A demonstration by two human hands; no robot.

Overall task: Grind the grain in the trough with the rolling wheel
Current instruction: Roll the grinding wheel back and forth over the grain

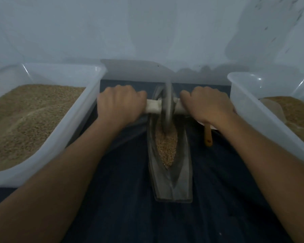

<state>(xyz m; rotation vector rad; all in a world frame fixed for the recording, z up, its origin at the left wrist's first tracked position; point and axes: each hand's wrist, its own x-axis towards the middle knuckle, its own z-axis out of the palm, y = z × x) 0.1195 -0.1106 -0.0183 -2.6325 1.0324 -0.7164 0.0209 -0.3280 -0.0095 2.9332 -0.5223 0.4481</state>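
A dark boat-shaped metal trough (171, 183) lies lengthwise on a dark blue cloth, its near end toward me. Brown grain (166, 148) fills its middle groove. A grey metal wheel (167, 106) stands on edge in the far half of the trough, blurred by motion. A pale axle handle (153, 106) runs through the wheel to both sides. My left hand (120, 104) grips the left end of the handle. My right hand (205, 104) grips the right end, knuckles up.
A translucent plastic tub (81, 109) of brown grain stands at the left. Another tub (249, 109) with grain stands at the right. A wooden handle (208, 137) lies beside the trough under my right wrist. A pale wall rises just behind.
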